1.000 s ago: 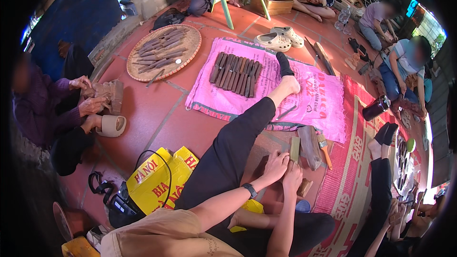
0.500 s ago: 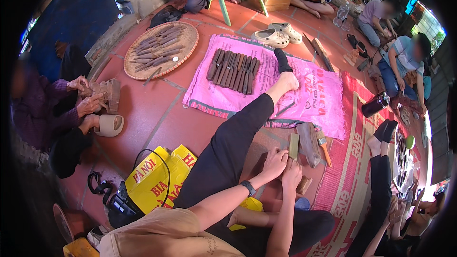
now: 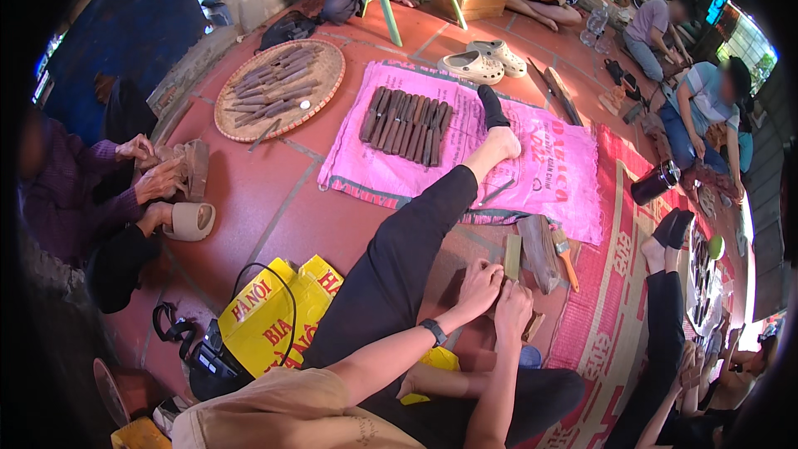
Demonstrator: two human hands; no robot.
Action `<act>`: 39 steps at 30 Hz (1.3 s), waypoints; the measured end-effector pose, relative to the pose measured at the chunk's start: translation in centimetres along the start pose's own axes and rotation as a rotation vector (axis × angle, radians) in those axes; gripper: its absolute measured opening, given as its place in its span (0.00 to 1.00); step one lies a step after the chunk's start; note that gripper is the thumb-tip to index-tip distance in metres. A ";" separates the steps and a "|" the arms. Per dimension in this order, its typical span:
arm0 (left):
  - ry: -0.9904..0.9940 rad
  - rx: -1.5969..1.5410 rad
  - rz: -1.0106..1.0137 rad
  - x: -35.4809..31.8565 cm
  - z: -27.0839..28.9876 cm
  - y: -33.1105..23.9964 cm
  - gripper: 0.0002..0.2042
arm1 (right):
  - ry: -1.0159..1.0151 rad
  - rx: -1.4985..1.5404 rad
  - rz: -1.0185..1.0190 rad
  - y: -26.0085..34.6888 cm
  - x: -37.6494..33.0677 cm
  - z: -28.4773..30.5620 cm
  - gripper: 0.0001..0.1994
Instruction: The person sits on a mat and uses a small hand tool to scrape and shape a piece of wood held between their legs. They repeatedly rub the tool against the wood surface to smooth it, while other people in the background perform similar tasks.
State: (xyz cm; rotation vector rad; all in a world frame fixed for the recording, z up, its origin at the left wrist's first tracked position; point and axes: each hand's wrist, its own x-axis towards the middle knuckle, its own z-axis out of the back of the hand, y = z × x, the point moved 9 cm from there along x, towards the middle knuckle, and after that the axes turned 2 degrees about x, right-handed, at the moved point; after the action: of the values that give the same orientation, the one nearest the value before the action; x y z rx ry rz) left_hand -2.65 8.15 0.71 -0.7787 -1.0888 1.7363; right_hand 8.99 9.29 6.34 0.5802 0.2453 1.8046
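Note:
My left hand (image 3: 480,285), with a dark watch (image 3: 433,330) on its wrist, is closed at the near end of a flat greenish block (image 3: 512,255) that resembles a sharpening stone. Close beside it on the right, my right hand (image 3: 514,309) is closed too, its fingertips by the same end. Whatever they pinch between them is hidden by the fingers. Just right of the block lie a worn grey-brown piece of wood (image 3: 539,251) and a flat brush (image 3: 565,258) with an orange handle. A small wooden block (image 3: 534,326) shows partly behind my right hand.
Beyond my outstretched leg, a pink sack (image 3: 349,162) bears a row of wooden-handled tools (image 3: 406,126). A round woven tray (image 3: 229,122) holds more dark wooden pieces. Yellow cardboard (image 3: 249,328) lies left. Clogs (image 3: 472,66) stand at the back; a seated person works at far left.
My right hand has shifted slightly nearer to me and to the right, its fingers still closed. My left hand stays almost in place; the greenish block has hardly moved.

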 end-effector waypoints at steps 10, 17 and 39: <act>-0.001 -0.044 0.042 0.1 -0.1 0.4 0.15 | 0.104 0.002 -0.116 -1.0 0.0 -1.5 0.15; 0.003 -0.029 0.024 0.4 -0.2 0.5 0.15 | 0.097 0.081 -0.102 -2.1 -0.4 -2.9 0.16; 0.043 -0.017 -0.011 0.3 -0.6 0.8 0.16 | 0.038 0.066 -0.066 -1.6 -0.5 -2.3 0.16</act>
State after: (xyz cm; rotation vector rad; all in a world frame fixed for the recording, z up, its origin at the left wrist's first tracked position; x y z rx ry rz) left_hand -2.59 8.48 -0.28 -0.8150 -1.0785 1.6957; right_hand 9.30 9.62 3.55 0.5782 0.3473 1.7504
